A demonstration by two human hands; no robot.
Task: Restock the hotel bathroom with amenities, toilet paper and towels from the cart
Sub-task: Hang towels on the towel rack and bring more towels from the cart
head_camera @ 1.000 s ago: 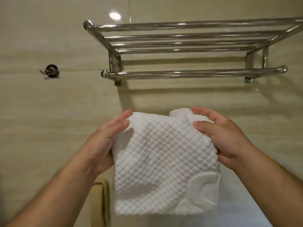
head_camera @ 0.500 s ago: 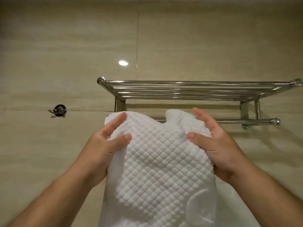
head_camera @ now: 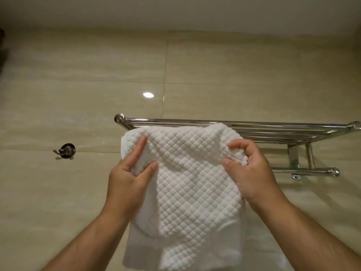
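A white waffle-textured towel (head_camera: 191, 184) hangs folded in front of me, its top edge raised level with the left part of the chrome towel rack (head_camera: 273, 127) on the wall. My left hand (head_camera: 130, 178) pinches the towel's upper left corner between thumb and fingers. My right hand (head_camera: 251, 171) grips the bunched upper right edge with curled fingers. The towel hides the rack's left support and most of the lower bar (head_camera: 304, 170).
A dark metal wall hook (head_camera: 66, 150) sticks out of the beige tiled wall (head_camera: 78, 94) to the left of the rack. The rack's right end reaches the frame's edge. A ceiling strip runs along the top.
Both hands have lifted the towel from below the rack up to the height of its upper shelf. My view has tilted up, so the rack sits lower in the frame.
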